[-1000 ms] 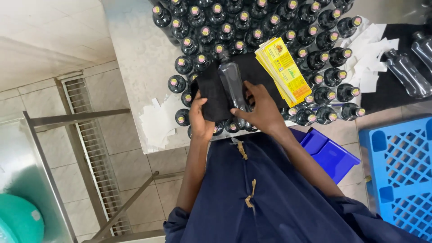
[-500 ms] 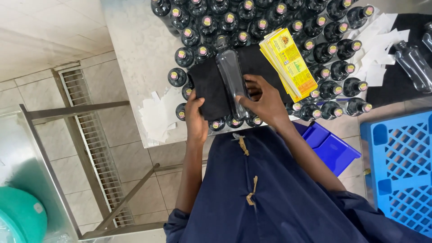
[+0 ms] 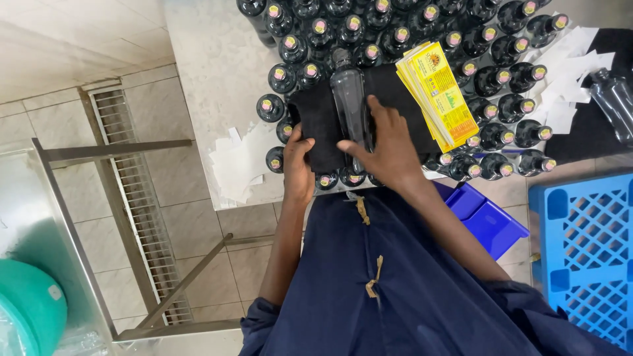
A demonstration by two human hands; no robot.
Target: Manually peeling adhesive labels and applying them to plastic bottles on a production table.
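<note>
Capped bottles [image 3: 488, 76] crowd yellow labels [image 3: 440, 95] beside right hand [image 3: 389, 153].

Dark navy garment [image 3: 422, 290], short sleeves, bare forearms, tan front ties

We see capped dark bottles [image 3: 488, 79] crowding the counter behind and right of the black cloth [image 3: 316, 125], yellow labels [image 3: 438, 95] stacked just right, white paper scraps [image 3: 241, 161] left, bare marble [image 3: 211, 72] open at far left
</note>
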